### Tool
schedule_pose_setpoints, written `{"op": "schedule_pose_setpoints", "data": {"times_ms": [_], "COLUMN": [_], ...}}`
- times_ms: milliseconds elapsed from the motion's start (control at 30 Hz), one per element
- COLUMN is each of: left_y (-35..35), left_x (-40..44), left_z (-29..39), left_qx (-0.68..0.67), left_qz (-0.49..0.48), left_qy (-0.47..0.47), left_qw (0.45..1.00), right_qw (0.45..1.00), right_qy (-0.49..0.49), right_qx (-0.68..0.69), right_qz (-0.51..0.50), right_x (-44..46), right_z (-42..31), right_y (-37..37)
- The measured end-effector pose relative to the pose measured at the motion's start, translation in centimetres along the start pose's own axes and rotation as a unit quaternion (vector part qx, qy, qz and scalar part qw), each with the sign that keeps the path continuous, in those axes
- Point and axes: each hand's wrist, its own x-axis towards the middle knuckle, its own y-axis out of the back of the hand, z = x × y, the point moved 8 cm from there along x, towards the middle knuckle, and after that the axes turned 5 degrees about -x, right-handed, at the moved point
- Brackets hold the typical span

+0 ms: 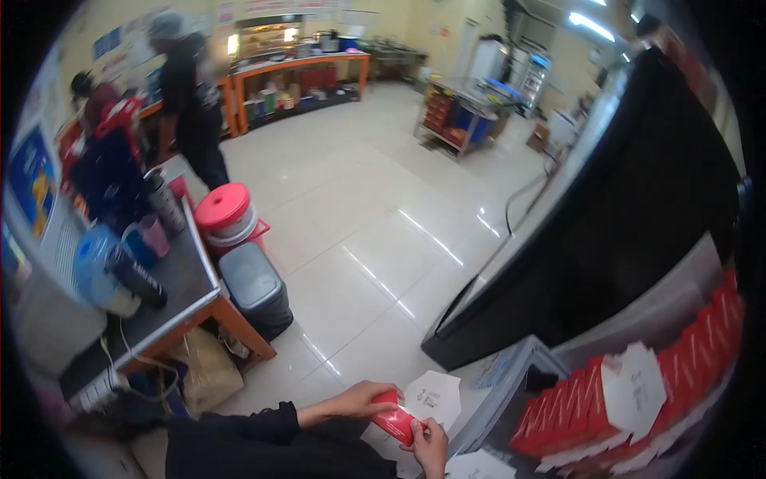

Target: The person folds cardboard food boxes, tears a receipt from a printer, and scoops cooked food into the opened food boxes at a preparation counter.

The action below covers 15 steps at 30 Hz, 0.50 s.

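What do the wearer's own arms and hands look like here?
The left arm wears a plain black sleeve ending short of the wrist. The left hand and right hand are gloveless. No right sleeve can be made out.

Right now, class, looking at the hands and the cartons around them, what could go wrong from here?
1. The left hand and right hand both grip the red carton; pressing too hard might crease it.
2. A white flap sticks out from the row of red cartons, so a passing arm could catch it and disturb the row.
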Motion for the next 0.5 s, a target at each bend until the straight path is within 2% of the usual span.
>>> {"op": "schedule_pose_setpoints", "data": {"times_ms": [67, 100, 167, 200, 233, 300, 333, 400, 433, 467, 500], "left_y": [-0.3, -0.7, -2.2, -2.8, -3.5, -6.3, -8.0, -10.1, -11.4, -12.2, -13.1], "left_x": [0.4, 0.8, 1.7, 2.5, 3.1, 4.3, 4.7, 5.5, 5.7, 5.3, 4.6], "left_z": [1.5, 2.7, 3.6, 4.1, 4.8, 6.7, 7.7, 11.3, 14.7, 19.0, 21.6], "left_qx": [0.084, 0.118, 0.113, 0.097, 0.083, 0.165, 0.205, 0.192, 0.168, 0.128, 0.121], "left_qz": [-0.041, -0.057, -0.134, -0.161, -0.187, -0.25, -0.283, -0.318, -0.352, -0.335, -0.347], "left_qy": [-0.051, -0.083, -0.076, -0.088, -0.1, -0.14, -0.159, -0.217, -0.204, -0.301, -0.357], "left_qw": [0.994, 0.988, 0.982, 0.978, 0.974, 0.944, 0.923, 0.903, 0.898, 0.884, 0.859], "right_qw": [0.999, 0.998, 0.98, 0.987, 0.982, 0.968, 0.96, 0.937, 0.914, 0.89, 0.882], "right_qy": [-0.003, 0.035, 0.117, 0.074, 0.086, 0.105, 0.104, 0.08, 0.117, 0.123, 0.095], "right_qx": [0.029, -0.013, -0.119, -0.068, -0.087, -0.12, -0.117, -0.102, -0.073, -0.083, -0.002], "right_qz": [0.016, 0.049, 0.106, 0.122, 0.144, 0.191, 0.233, 0.323, 0.382, 0.432, 0.462], "right_x": [-0.6, -0.9, -1.4, -1.6, -2.3, -4.7, -5.6, -8.1, -9.2, -10.6, -12.0], "right_z": [0.2, -1.0, -3.6, -3.0, -3.8, -6.8, -7.5, -7.7, -7.3, -7.8, -8.8], "right_y": [-0.2, 0.4, 2.1, 2.8, 4.0, 6.5, 7.9, 10.7, 12.1, 13.3, 14.0]}}
